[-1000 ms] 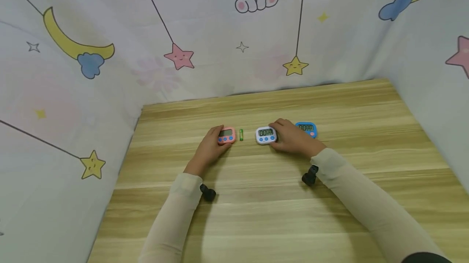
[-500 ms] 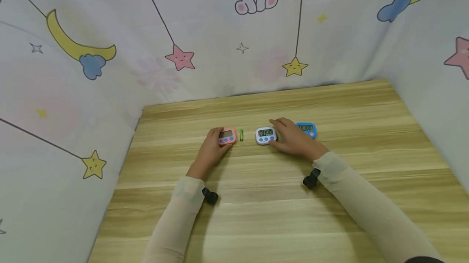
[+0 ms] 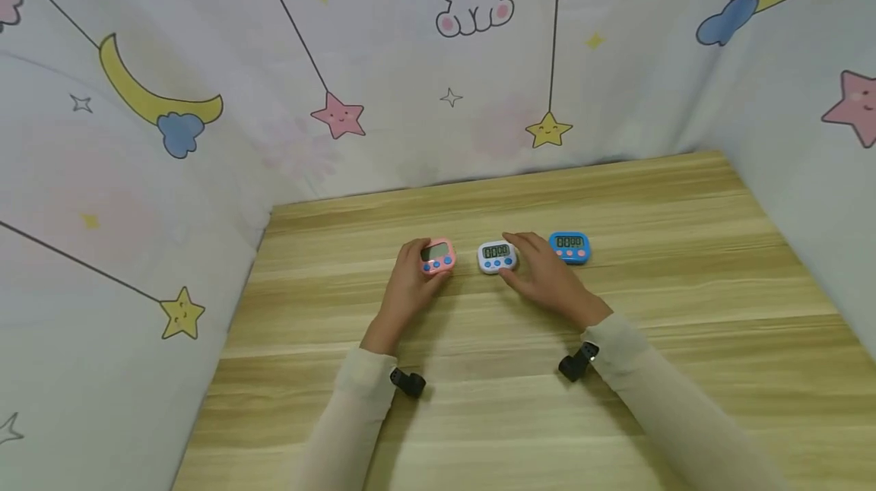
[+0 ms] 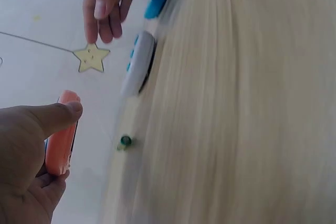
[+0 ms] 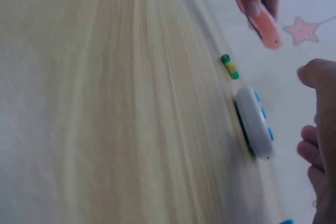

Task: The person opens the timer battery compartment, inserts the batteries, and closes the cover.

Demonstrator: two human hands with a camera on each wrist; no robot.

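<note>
My left hand (image 3: pixel 409 282) pinches a pink digital timer (image 3: pixel 439 255) between thumb and fingers. In the left wrist view this timer (image 4: pixel 62 140) is held up off the table, and its screen looks blank in the head view. A white timer (image 3: pixel 496 256) with blue buttons lies on the table. My right hand (image 3: pixel 550 278) hovers by its right side, fingers spread and apart from it in the right wrist view. A small green and yellow battery (image 5: pixel 230 66) lies between the pink and white timers, hidden in the head view.
A blue timer (image 3: pixel 569 247) with pink buttons lies just right of my right hand. The wood-grain table (image 3: pixel 479 415) meets a white printed cloth (image 3: pixel 411 58) at the back and sides.
My left hand has raised the pink timer and moved it right, over the battery. My right hand has let go of the white timer and drawn back a little.
</note>
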